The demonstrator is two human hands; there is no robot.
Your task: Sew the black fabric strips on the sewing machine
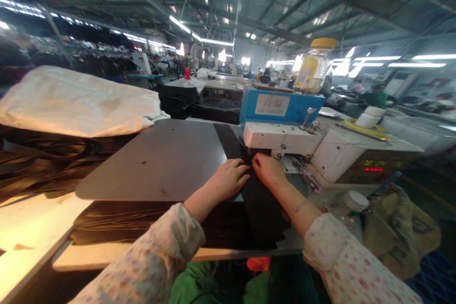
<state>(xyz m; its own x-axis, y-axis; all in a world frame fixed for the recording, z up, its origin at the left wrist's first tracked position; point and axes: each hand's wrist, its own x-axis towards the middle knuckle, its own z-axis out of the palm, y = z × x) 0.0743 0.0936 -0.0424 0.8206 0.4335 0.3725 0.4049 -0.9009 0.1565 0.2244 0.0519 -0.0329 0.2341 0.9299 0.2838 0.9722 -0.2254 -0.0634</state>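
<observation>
A long black strip of sheet material [265,206] runs from the grey metal plate [178,152], past the machine head, and down over the front edge. My left hand [228,179] lies on the strip and the plate's right side, palm down, its fingers stretched towards the machine. Close beside it, my right hand [268,169] has its fingers curled in and pressed together at the strip's right edge. The white machine head [281,137] with a blue cover [245,104] stands just beyond. Fingertips partly hide the spot where the strip meets the machine.
Dark sheets are stacked [142,223] under the plate. At left, white cloth [81,99] covers more dark pieces [53,161]. On the right are pink-handled scissors [311,180], a control box [370,166], a lidded jar [354,202] and a cloth bag [401,228]. A yellow-capped jar [313,69] tops the machine.
</observation>
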